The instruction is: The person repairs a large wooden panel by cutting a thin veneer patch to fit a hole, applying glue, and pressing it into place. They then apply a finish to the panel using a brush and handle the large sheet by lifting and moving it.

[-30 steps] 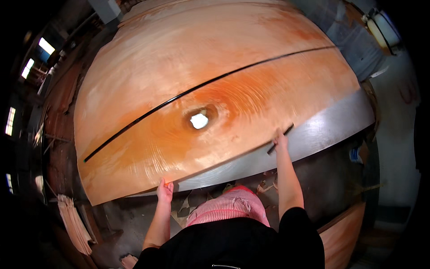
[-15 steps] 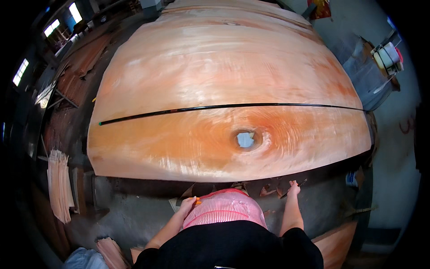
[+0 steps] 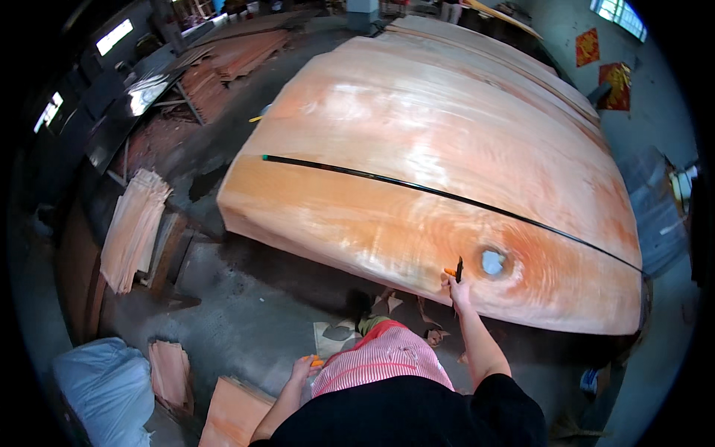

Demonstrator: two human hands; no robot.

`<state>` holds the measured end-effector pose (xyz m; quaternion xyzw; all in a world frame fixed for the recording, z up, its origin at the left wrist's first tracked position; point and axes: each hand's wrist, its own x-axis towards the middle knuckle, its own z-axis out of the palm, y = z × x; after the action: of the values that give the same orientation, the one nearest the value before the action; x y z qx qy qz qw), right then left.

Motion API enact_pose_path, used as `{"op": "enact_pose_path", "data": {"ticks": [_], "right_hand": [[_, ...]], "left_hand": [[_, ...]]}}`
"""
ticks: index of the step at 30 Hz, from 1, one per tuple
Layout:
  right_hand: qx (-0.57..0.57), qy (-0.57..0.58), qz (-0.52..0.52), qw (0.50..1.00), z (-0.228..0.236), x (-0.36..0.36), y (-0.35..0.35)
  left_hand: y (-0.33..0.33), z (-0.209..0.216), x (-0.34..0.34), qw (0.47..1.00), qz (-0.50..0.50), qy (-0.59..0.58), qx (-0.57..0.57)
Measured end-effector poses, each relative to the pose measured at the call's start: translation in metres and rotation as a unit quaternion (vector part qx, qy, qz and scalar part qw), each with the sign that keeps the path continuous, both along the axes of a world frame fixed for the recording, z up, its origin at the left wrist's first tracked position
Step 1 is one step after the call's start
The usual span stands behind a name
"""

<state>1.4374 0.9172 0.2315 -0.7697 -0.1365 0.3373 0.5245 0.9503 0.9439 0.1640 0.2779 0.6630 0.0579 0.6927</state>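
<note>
My right hand (image 3: 460, 293) is closed around a slim black tool (image 3: 459, 270) that looks like a utility knife, its tip pointing up. Orange covers show at the fingertips. That hand is over the near edge of a broad stack of wood veneer sheets (image 3: 387, 112), left of a knot hole (image 3: 492, 261) with pale blue-white showing through. My left hand (image 3: 303, 366) hangs beside my red-and-white striped apron (image 3: 376, 365). Its fingers look loosely bent, with orange at the tips, and no held thing shows. A long black rod (image 3: 417, 188) with a green end lies across the top sheet.
To the left, a bundle of veneer strips (image 3: 136, 227) leans near a dark metal-framed table (image 3: 138, 97). Behind on the left are a pale blue sack (image 3: 104, 387) and more sheets (image 3: 234, 413). Veneer scraps (image 3: 434, 337) litter the floor. A wall (image 3: 666, 283) runs along the right.
My view has turned left. My right hand has risen from beside the apron to over the sheet's near edge, with the black tool now upright. My left hand stays low by the apron.
</note>
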Motion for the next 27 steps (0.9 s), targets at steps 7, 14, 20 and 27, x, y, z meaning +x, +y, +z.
{"op": "enact_pose_path", "data": {"ticks": [7, 14, 20, 27], "right_hand": [[0.013, 0.025, 0.117, 0.993, 0.0, -0.031, 0.17], [0.068, 0.069, 0.059, 0.994, -0.033, -0.015, 0.344], [0.078, 0.081, -0.068, 0.991, -0.054, 0.012, 0.426], [0.122, -0.125, -0.01, 0.985, 0.048, 0.079, 0.562]], "left_hand": [[0.056, 0.005, -0.05, 0.998, 0.052, 0.007, 0.031], [0.151, -0.007, -0.122, 0.978, -0.161, 0.067, 0.113], [0.222, -0.024, -0.168, 0.958, 0.266, -0.083, -0.062], [0.283, -0.022, -0.181, 0.943, -0.219, 0.035, 0.247]]}}
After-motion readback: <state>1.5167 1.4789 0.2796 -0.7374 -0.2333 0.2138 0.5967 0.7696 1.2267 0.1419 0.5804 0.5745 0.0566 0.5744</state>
